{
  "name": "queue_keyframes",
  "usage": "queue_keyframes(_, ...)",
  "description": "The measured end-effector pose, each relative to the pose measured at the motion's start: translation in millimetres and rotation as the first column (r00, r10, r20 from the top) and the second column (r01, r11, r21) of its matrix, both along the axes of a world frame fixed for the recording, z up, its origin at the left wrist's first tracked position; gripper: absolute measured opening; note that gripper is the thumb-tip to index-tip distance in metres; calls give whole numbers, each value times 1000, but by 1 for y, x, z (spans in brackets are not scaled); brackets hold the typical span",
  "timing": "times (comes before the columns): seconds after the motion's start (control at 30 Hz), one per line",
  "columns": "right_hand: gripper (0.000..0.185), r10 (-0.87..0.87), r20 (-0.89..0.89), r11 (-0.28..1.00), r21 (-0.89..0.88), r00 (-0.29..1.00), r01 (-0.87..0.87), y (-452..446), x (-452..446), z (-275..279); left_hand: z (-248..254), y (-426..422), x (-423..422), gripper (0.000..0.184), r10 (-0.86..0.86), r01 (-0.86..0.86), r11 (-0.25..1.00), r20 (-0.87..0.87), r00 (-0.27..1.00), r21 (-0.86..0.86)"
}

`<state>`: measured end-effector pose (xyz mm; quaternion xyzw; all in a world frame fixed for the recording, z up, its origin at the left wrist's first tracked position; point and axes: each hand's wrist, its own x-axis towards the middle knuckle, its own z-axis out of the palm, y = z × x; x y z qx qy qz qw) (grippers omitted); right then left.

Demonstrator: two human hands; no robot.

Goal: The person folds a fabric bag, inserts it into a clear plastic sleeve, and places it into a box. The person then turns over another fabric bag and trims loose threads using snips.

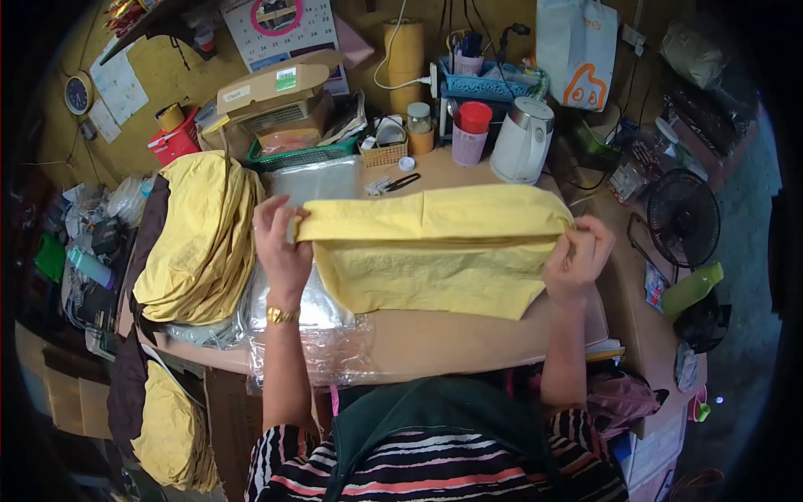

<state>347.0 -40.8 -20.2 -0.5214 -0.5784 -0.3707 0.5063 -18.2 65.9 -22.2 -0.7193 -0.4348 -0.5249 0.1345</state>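
Observation:
A yellow piece of cloth [435, 268] is stretched above the table in front of me, its upper edge folded over in a wide band. My left hand [283, 243] pinches the left end of that band, and a gold watch or bracelet [283, 315] circles the wrist. At the opposite end, my right hand [580, 255] grips the band's corner between thumb and fingers. Left of my left hand lies a thick stack of similar yellow cloths [196, 243] with dark brown fabric along its side. Clear plastic sheets [314, 335] lie partly under the cloth.
Behind the cloth stand a white kettle [523, 140], a pink cup [469, 146] and a blue basket [485, 82]. Small black-handled snips [401, 182] lie near a white cap [406, 163]. A black fan [684, 219] stands at right. More yellow cloths [173, 427] hang low at left.

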Motion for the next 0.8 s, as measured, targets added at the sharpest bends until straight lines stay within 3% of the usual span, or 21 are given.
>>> queue_keyframes(0.07,19,40,38,999,6,998,-41,-5,6,-5,3,-13,-6,27,-159,163,983,49,986,-86)
queue_keyframes(0.33,17,161,-72,984,-67,984,-166,-22,12,-1,22,-52,-15,33,21,-12,984,51,998,-179)
queue_keyframes(0.37,15,173,-122,979,-90,977,-184,-23,12,0,20,-46,-19,39,-24,23,999,-30,999,-31)
queue_keyframes(0.4,15,176,-126,978,-94,976,-188,-22,12,2,21,-41,-15,39,-20,19,999,-33,999,-35)
queue_keyframes(0.47,17,265,-350,908,-223,899,-354,-10,13,9,24,-27,1,44,-255,274,962,364,896,1)
queue_keyframes(0.5,21,165,-211,926,-304,963,-225,6,15,11,22,-8,-11,45,-266,325,933,316,911,-153)
queue_keyframes(0.53,21,195,-239,915,-306,951,-264,27,20,11,20,11,-21,47,-284,363,879,272,920,-310)
queue_keyframes(0.57,20,226,-266,903,-303,937,-304,40,23,11,31,18,-15,47,-336,545,748,493,803,-378)
queue_keyframes(0.6,20,228,-267,901,-307,936,-307,41,23,16,41,20,-9,51,-364,648,688,618,697,-327)
queue_keyframes(0.67,20,247,-85,965,-67,965,-253,42,26,38,58,16,-13,59,-538,813,536,650,537,-228)
queue_keyframes(0.7,20,276,-83,961,0,958,-277,35,26,42,61,9,-18,76,-583,838,508,638,503,-197)
queue_keyframes(0.73,20,269,-95,962,-13,958,-271,28,26,31,53,1,-23,76,-575,840,500,644,505,-211)
queue_keyframes(0.8,19,240,-20,966,-99,971,-241,15,30,-3,34,-12,-30,75,-529,707,574,472,705,-412)
